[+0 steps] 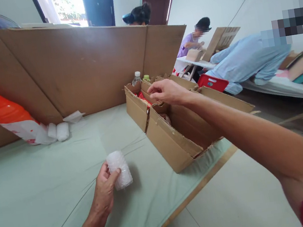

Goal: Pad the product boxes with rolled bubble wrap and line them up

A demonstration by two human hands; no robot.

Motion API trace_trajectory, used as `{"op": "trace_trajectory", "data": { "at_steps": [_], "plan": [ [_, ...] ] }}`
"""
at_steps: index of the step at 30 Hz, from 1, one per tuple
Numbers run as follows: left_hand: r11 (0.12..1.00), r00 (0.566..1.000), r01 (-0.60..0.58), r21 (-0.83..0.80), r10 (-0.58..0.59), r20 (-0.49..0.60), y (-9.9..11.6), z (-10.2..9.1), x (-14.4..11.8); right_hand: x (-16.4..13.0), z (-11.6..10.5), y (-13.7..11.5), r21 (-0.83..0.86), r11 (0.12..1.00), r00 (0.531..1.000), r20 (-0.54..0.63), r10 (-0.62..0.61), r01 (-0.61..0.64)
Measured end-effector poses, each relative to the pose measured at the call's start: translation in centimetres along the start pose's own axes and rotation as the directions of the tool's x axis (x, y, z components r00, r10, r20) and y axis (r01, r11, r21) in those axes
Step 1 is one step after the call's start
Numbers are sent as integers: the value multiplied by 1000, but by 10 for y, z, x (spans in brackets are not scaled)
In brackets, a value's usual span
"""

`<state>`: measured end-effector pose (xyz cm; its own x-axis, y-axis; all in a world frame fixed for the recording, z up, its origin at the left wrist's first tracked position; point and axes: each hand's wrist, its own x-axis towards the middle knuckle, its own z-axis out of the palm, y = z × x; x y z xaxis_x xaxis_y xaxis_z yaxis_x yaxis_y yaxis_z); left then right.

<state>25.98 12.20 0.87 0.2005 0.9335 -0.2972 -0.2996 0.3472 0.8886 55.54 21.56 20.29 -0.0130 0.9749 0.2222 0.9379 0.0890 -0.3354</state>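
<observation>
My left hand (pixel 104 187) is closed around a small bubble-wrapped roll (pixel 120 170), held just over the green-covered table, thumb across its near side. What is inside the wrap cannot be made out. My right hand (pixel 166 90) is above the divided cardboard box (pixel 170 145) at the table's right side. Its fingers are bent and a little apart, with nothing visible between them. Beneath it, a red packet (pixel 144 99) shows in the box's far left compartment. The forearm hides part of the box.
A large orange-and-white bottle (pixel 16 114) leans at the left, with white rolls (pixel 62 131) beside it. A tall cardboard panel (pixel 81 63) borders the table's back. A clear bottle (pixel 136 78) stands behind the box. Other people (pixel 248 55) work at tables on the right.
</observation>
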Motion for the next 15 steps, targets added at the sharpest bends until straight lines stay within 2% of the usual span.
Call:
{"op": "trace_trajectory", "data": {
  "at_steps": [2,3,5,7,10,13,15],
  "plan": [
    [1000,999,30,-2,-30,-43,-13,-14,7,35,8,15,-195,981,983,172,56,-22],
    [999,998,38,-7,-38,-46,-18,-18,10,49,14,20,-272,962,960,269,78,-2],
    [999,999,30,-28,-31,-31,-25,-22,12,69,27,26,-359,931,900,423,103,62],
    [999,1000,6,-48,-7,-10,-27,-22,13,81,41,30,-386,917,858,500,116,100],
    [998,1000,-10,-55,10,2,-26,-20,13,89,58,33,-397,911,847,518,123,111],
    [998,1000,-26,-62,26,3,-26,-18,12,91,68,29,-447,894,881,432,192,24],
    [997,999,-38,-72,38,8,-26,-18,12,89,66,25,-463,885,896,377,234,-36]
  ]
}}
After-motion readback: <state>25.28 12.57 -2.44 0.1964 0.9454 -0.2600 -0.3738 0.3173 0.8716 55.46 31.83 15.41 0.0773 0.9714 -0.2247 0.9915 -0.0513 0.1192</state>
